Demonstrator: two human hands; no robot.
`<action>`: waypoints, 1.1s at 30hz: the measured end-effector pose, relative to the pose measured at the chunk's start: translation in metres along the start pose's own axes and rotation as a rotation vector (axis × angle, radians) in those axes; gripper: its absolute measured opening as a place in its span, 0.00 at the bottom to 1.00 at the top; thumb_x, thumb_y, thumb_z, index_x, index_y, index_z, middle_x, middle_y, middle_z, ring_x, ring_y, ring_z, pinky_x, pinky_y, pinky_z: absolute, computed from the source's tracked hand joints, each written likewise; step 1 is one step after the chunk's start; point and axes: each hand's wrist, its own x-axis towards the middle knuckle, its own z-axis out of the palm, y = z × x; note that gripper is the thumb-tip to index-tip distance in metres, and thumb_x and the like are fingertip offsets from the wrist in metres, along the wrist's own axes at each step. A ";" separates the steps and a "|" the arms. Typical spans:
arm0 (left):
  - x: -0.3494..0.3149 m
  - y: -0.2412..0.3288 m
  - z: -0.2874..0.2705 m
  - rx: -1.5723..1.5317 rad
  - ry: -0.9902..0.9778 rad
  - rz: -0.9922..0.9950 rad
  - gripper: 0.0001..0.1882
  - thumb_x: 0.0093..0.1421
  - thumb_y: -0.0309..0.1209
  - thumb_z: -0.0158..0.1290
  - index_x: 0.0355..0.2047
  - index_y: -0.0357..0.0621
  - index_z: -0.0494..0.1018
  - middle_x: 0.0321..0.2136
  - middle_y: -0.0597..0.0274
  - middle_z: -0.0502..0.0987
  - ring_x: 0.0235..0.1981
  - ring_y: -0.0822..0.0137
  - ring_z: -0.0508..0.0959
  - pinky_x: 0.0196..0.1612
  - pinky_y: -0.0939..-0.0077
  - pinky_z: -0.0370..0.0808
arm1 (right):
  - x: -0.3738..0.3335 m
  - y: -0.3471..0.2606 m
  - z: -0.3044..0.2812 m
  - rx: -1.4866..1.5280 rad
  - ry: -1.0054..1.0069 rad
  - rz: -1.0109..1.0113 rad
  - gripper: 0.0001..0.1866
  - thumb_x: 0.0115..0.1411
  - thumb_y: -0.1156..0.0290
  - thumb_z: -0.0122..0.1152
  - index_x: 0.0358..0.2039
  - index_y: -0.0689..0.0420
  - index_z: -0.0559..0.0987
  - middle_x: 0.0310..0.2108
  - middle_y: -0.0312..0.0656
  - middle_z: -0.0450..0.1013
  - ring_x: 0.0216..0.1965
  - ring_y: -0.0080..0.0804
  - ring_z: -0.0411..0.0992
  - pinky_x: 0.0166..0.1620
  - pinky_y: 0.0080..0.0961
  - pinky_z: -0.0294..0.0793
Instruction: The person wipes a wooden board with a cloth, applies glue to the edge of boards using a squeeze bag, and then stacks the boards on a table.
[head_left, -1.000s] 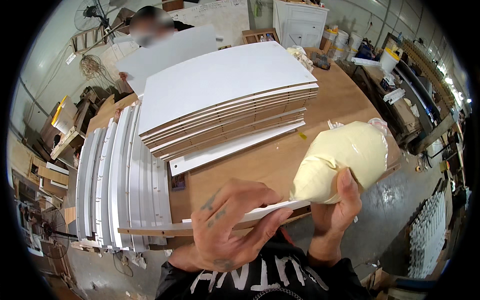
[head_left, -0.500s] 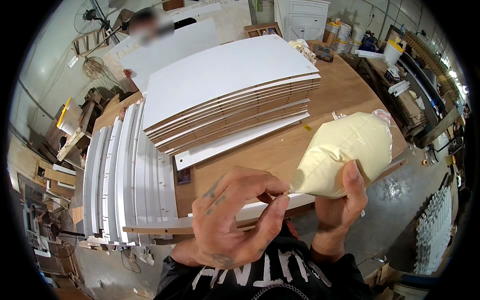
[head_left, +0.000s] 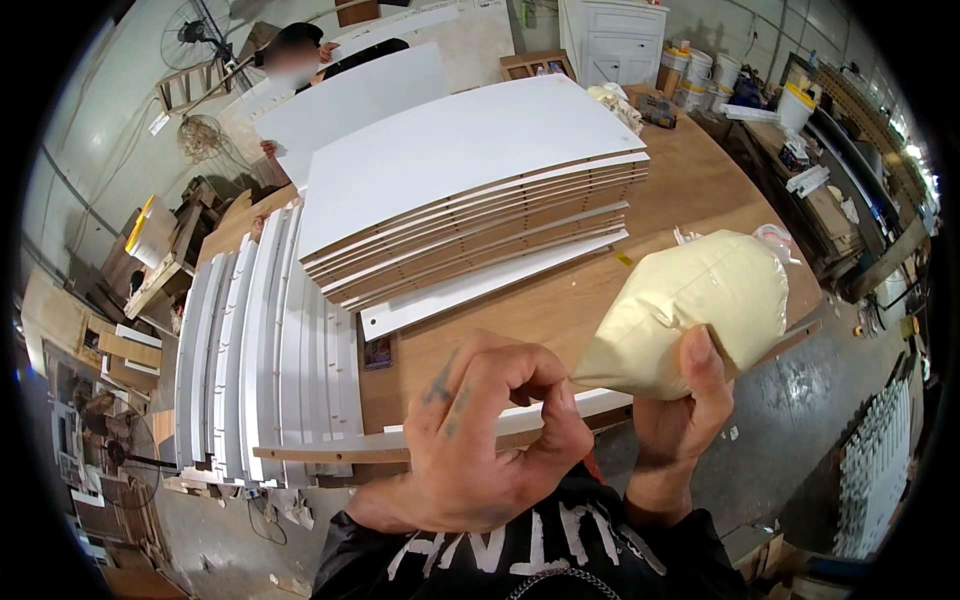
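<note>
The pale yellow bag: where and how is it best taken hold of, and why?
Probably cup the bag under its plump body, coming from below right, as the right hand's grip does: it is broad and rounded there. Its left end tapers to a narrow corner, seemingly suited only to a pinch like the left hand's grip.

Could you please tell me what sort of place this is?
Probably a woodworking or cabinet workshop: the stacked white panels, wooden worktable and white drawer cabinet suggest it.
</note>
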 end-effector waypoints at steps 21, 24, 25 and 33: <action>-0.007 -0.013 -0.008 -0.419 0.079 -0.317 0.08 0.60 0.25 0.45 0.24 0.34 0.66 0.17 0.65 0.68 0.16 0.78 0.63 0.19 0.83 0.61 | 0.008 -0.008 0.012 0.035 0.077 -0.046 0.28 0.60 0.63 0.50 0.57 0.64 0.60 0.50 0.49 0.66 0.48 0.39 0.70 0.48 0.33 0.74; -0.005 -0.016 -0.003 -0.273 0.007 -0.288 0.06 0.58 0.24 0.50 0.26 0.34 0.69 0.18 0.61 0.72 0.19 0.73 0.71 0.21 0.83 0.65 | 0.008 -0.009 0.011 0.008 0.082 -0.041 0.29 0.60 0.62 0.50 0.57 0.64 0.60 0.50 0.50 0.66 0.48 0.39 0.70 0.48 0.33 0.74; -0.003 -0.019 -0.007 -0.162 -0.070 -0.199 0.09 0.59 0.29 0.53 0.28 0.34 0.72 0.24 0.55 0.76 0.25 0.72 0.76 0.25 0.81 0.72 | 0.009 -0.007 0.009 0.004 0.071 -0.053 0.29 0.60 0.62 0.50 0.57 0.64 0.60 0.50 0.49 0.67 0.48 0.38 0.70 0.48 0.33 0.74; 0.017 0.000 -0.007 0.071 -0.084 0.118 0.10 0.50 0.19 0.57 0.34 0.37 0.75 0.28 0.54 0.77 0.31 0.62 0.79 0.31 0.75 0.76 | 0.006 -0.007 0.009 0.035 0.042 -0.036 0.28 0.59 0.63 0.51 0.56 0.64 0.62 0.50 0.47 0.67 0.49 0.34 0.69 0.51 0.30 0.70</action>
